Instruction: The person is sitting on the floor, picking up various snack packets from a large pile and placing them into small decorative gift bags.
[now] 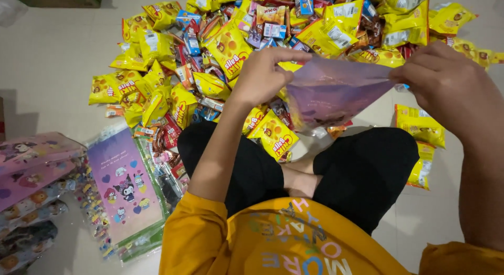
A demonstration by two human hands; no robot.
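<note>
I sit cross-legged on the floor in black trousers and an orange shirt. My left hand [265,75] pinches the left top corner of a translucent purple plastic bag [331,94]. My right hand [446,83] grips the bag's right top corner. Between the two hands the bag hangs above my knees, its mouth stretched between them. Whether anything lies inside it is hidden. Just beyond and below the bag spreads a big heap of yellow snack packets [228,49] mixed with small red and blue packets.
A stack of flat purple cartoon-print bags [126,185] in clear wrapping lies on the floor at my left. Further left sit filled pink cartoon bags [31,164]. Two yellow packets [420,125] lie by my right knee. The floor [47,59] is pale tile.
</note>
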